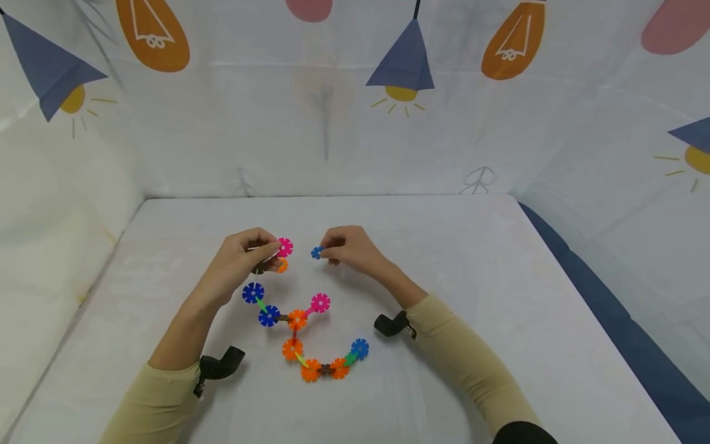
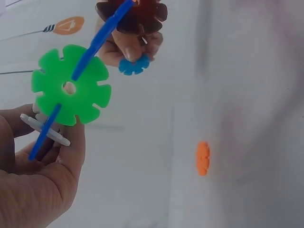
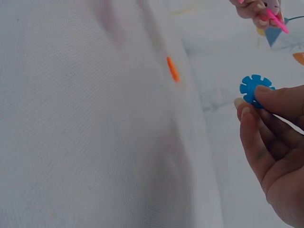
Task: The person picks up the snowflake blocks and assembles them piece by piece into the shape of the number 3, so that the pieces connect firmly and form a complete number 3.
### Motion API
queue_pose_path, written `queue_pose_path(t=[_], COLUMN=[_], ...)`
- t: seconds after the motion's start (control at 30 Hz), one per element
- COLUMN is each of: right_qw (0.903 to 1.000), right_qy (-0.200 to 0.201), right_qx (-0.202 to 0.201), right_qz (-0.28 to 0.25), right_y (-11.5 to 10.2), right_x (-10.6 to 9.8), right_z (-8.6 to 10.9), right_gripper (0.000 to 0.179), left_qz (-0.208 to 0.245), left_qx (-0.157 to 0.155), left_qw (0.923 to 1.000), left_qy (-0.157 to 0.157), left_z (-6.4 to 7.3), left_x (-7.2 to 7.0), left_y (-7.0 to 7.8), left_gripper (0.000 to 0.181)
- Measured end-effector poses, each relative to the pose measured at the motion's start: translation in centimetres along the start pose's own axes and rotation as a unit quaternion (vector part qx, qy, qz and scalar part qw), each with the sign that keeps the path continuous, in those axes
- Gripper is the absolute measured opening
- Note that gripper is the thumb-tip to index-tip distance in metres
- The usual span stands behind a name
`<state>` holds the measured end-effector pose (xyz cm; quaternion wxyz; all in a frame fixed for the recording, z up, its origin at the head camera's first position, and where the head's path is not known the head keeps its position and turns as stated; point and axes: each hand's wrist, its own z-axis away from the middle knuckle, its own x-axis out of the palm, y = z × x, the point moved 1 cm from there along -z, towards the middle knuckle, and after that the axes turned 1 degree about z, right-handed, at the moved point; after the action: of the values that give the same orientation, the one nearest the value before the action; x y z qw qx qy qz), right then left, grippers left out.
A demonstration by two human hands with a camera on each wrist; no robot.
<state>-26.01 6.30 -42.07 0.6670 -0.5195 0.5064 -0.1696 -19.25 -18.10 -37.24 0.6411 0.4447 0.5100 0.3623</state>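
My left hand [image 1: 244, 262] pinches one end of a linked chain of slotted plastic discs, with a pink disc [image 1: 285, 247] at its fingertips. From that hand the chain runs toward the front in a curve, through dark blue discs [image 1: 252, 293], orange discs [image 1: 297, 319] and a blue disc [image 1: 360, 349] at its far end. Another pink disc [image 1: 320, 303] branches off it. In the left wrist view a green disc [image 2: 90, 85] stands close beside the left fingers. My right hand [image 1: 352, 250] pinches a single blue disc [image 3: 251, 88] between thumb and fingers, apart from the chain.
A loose orange disc [image 2: 203, 158] is on the white table [image 1: 444, 370], below the hands. White cloth walls [image 1: 222, 135] with printed lamps and bulbs surround the table at the back and sides. Black straps [image 1: 222, 364] are around both wrists.
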Motion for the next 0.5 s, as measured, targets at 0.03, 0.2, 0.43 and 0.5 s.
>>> queue_pose_path(t=[0.03,0.2,0.43,0.5], right_qw=[1.0000,0.9994,0.9913,0.9856], right_qy=[0.003,0.014,0.036,0.046], right_qx=[-0.003,-0.031,-0.124,-0.157], right_qz=[0.000,-0.006,0.024,0.043], right_y=[-0.1,-0.7,-2.2,-2.8], right_x=[0.0,0.2,0.9,1.0], right_z=[0.1,0.7,1.7,1.9], right_gripper=[0.005,0.006,0.008,0.008], left_qz=[-0.002,-0.009,-0.005,-0.002], left_qx=[0.001,0.004,0.009,0.013], left_qw=[1.0000,1.0000,0.9999,0.9999], left_qy=[0.000,0.000,0.000,0.000], left_z=[0.0,-0.1,0.2,0.4], left_x=[0.0,0.1,0.2,0.2], left_y=[0.0,0.1,0.5,0.6], left_gripper=[0.037,0.036,0.036,0.036])
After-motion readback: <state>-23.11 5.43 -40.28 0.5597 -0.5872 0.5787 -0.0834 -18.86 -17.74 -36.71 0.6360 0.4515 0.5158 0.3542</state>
